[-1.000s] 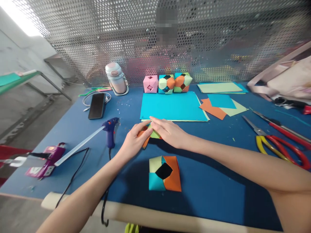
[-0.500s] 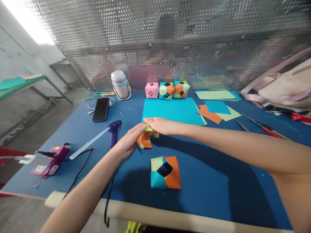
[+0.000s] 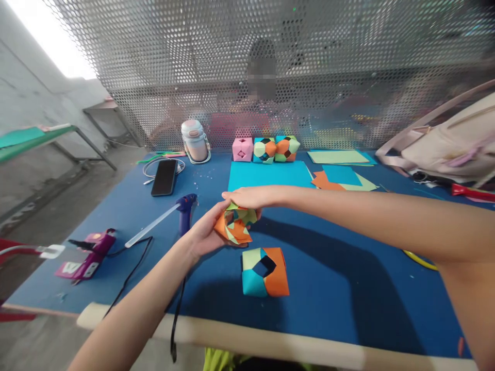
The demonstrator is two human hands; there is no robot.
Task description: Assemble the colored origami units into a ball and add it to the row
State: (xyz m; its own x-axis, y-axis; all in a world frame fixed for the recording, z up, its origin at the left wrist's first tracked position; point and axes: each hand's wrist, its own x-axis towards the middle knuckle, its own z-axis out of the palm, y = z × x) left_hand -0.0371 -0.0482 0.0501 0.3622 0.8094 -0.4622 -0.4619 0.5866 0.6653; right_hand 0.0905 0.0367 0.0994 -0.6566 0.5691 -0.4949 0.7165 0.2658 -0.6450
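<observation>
Both hands close around an orange and light-green folded paper piece (image 3: pixel 236 232), which is tilted and shows an opening toward me. My left hand (image 3: pixel 209 230) cups it from the left and below, with the thumb up along its edge. Lying over its top and far side is my right hand (image 3: pixel 247 198), whose curled fingertips are partly hidden behind the paper. A folded paper cube (image 3: pixel 274 278) in orange, blue and pale green, with a dark hole, stands on the blue table (image 3: pixel 328 309) nearer to me.
A blue glue gun (image 3: pixel 185 211) and its glue stick lie left of my hands, beside a purple power strip (image 3: pixel 91 257). Behind are a phone (image 3: pixel 164 178), a bottle (image 3: pixel 194 141), a pink paper cube (image 3: pixel 242 149), blue sheets (image 3: pixel 266 175) and a bag (image 3: pixel 444 134).
The orange and light-green paper piece has been tipped so its opening shows more. My left hand has moved under it, and the right hand stays over its top.
</observation>
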